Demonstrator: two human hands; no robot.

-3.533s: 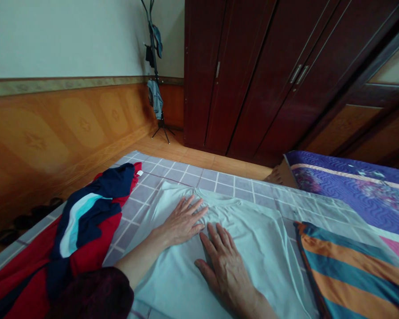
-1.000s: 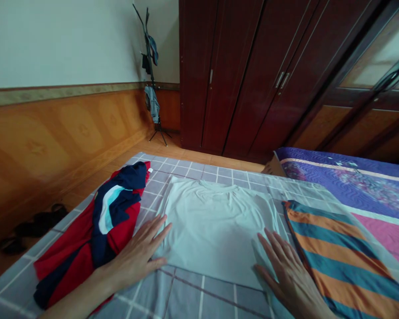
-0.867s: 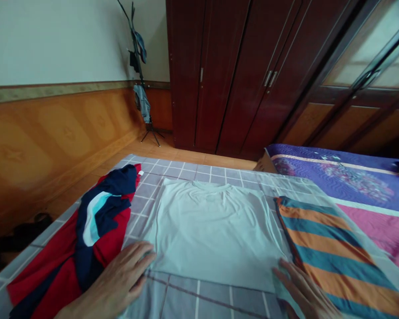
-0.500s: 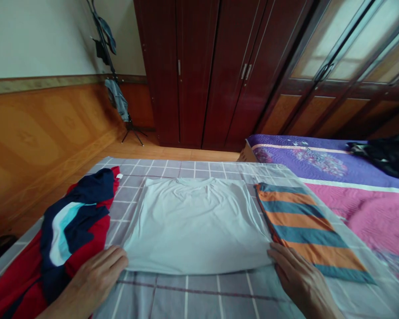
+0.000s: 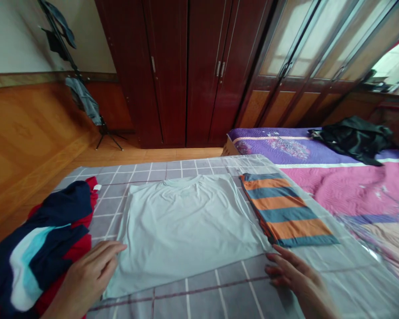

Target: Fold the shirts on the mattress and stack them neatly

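A pale T-shirt lies spread on the grey checked cloth, its neckline at the far side and light wrinkles across it. My left hand is over its left edge, fingers bent and a little apart, holding nothing. Near the shirt's lower right corner is my right hand, with its fingers apart and nothing in them. A folded orange and teal striped garment lies right of the shirt. On the left, a red, navy and white garment is bunched up, partly behind my left forearm.
Beyond the cloth stands a dark red wardrobe. A coat rack with hanging items is at the back left. On the right, a bed with a purple and pink cover bears a black garment.
Both hands have let go of the shirt's lower corners. The view has turned to the right, and the shirt's lower edge now slants, with its left corner nearer me.
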